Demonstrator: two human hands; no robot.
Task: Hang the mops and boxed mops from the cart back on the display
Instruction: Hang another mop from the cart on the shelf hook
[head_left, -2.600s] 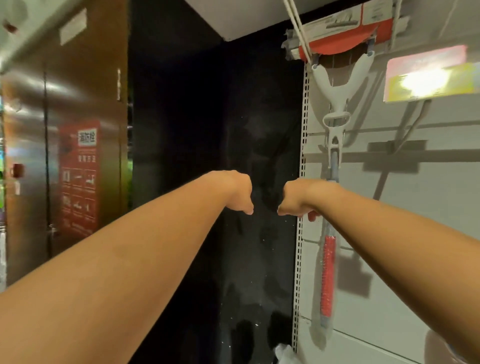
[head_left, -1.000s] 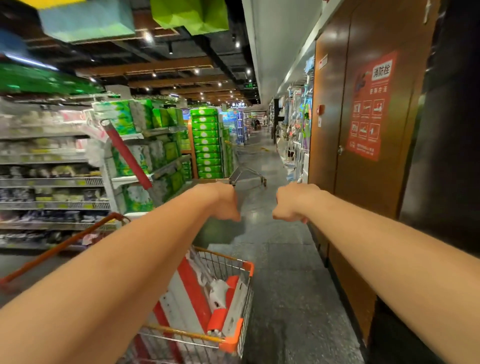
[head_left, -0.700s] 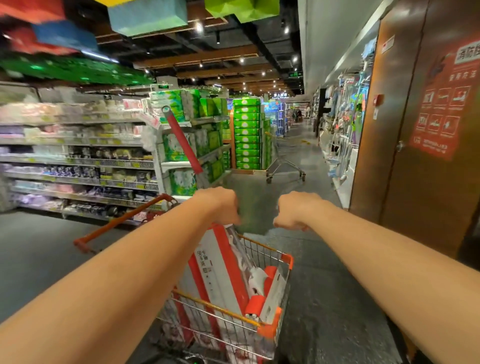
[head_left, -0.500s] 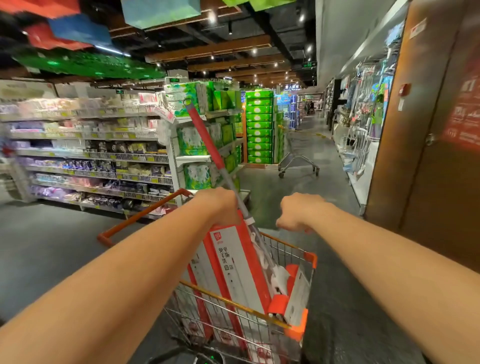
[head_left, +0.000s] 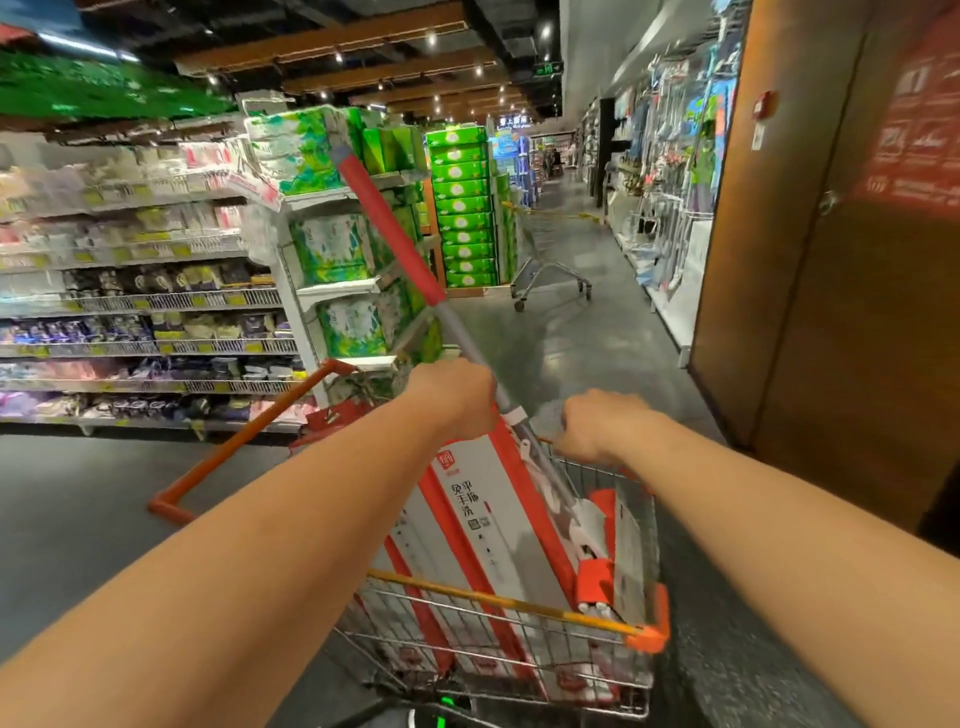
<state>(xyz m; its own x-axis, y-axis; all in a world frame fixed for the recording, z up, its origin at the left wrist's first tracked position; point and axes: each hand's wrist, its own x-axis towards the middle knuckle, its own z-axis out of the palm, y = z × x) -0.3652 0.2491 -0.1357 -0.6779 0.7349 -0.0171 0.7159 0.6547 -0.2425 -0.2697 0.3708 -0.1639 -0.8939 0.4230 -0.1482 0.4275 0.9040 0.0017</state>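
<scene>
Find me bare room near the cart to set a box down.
Bare floor left of the cart, between its orange handle and the shelves, and right, toward the brown door. The cart itself is crowded with boxed mops and the mop.

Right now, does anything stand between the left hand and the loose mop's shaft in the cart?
Nothing visible does. The left hand sits right beside the mop shaft, above the boxed mops in the cart; whether it touches is unclear.
</scene>
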